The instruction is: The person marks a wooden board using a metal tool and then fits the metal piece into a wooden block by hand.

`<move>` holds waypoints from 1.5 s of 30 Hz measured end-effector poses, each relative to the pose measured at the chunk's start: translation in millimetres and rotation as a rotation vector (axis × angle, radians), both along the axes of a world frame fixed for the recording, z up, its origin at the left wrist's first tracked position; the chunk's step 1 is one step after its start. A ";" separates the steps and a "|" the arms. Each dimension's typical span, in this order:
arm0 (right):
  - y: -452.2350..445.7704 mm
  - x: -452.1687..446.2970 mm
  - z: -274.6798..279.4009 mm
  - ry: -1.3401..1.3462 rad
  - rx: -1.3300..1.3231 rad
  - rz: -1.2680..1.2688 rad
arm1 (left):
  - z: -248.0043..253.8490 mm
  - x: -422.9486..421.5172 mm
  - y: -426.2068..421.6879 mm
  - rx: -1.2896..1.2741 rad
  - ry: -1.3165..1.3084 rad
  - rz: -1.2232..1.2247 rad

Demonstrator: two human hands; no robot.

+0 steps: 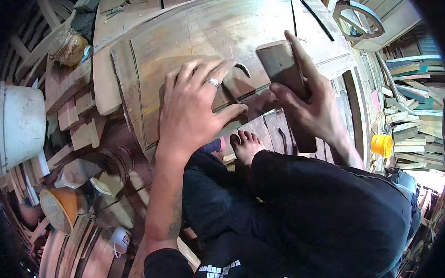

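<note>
My right hand (pixel 312 100) grips a long rectangular wooden block (pixel 281 64), thumb on one side and forefinger stretched along the other. The block is raised over the near side of a wooden panel (pixel 178 31). My left hand (pixel 191 98), with a ring on one finger, is over the panel to the left, fingers apart and thumb spread away. By its forefinger tip is a small dark curved piece (pixel 242 69); I cannot tell whether they touch. Dark narrow slots or strips (pixel 316 19) run across the panel.
My bare foot (pixel 246 145) is just below the panel's near edge. A white bucket (pixel 21 125), an orange bowl (pixel 59 210) and a small white cup (pixel 121 239) are at left. A yellow container (pixel 381 145) and stacked timber (pixel 410 126) are at right.
</note>
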State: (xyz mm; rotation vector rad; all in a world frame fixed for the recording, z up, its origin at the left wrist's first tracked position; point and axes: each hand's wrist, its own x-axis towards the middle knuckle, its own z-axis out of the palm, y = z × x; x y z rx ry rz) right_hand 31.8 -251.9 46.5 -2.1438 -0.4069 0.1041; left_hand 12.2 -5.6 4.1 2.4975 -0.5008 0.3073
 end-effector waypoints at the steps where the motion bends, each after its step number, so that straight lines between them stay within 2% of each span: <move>1: 0.8 0.7 0.1 -0.103 -0.133 0.040 | 0.6 0.3 -0.7 0.012 0.016 0.026; 7: 15.7 -0.4 4.2 -0.105 -0.296 0.082 | 2.9 0.8 -1.9 0.037 0.034 0.056; 10: 21.7 3.4 2.9 -0.092 -0.505 0.138 | 3.6 0.7 -2.4 0.032 0.031 0.057; 17: 31.4 5.7 0.3 -0.138 -0.505 0.148 | -0.4 1.1 -2.4 0.045 0.013 0.068; 19: 39.6 20.4 5.5 -0.063 -0.629 0.120 | 0.7 2.3 -1.9 0.026 0.016 0.056; 20: 32.3 30.4 -10.9 -0.360 -0.488 0.213 | 0.7 3.1 -3.0 0.010 0.012 0.051; 23: 30.4 18.4 -3.1 -0.269 -0.576 0.208 | -1.1 3.0 -4.6 -0.010 0.027 0.064; 24: 26.8 9.7 -1.0 -0.151 -0.647 0.186 | -0.9 3.5 -4.4 -0.010 0.025 0.072; 29: 32.0 16.0 4.6 -0.103 -0.642 0.148 | 1.4 1.7 -4.8 -0.003 -0.007 0.056; 31: 34.0 27.9 2.0 -0.168 -0.622 0.153 | -2.4 2.9 -7.1 0.041 0.010 0.064; 32: 36.5 25.4 8.3 -0.084 -0.715 0.129 | -1.8 2.7 -7.4 0.039 0.029 0.066; 36: 25.2 5.6 0.1 -0.163 -0.575 0.177 | -1.5 0.8 -6.4 0.030 -0.020 0.099; 43: 30.9 23.7 5.3 -0.174 -0.632 0.217 | -2.0 2.7 -8.6 -0.019 0.032 0.076; 45: 24.9 13.0 4.0 -0.184 -0.533 0.231 | -3.0 1.7 -8.6 0.042 -0.003 0.093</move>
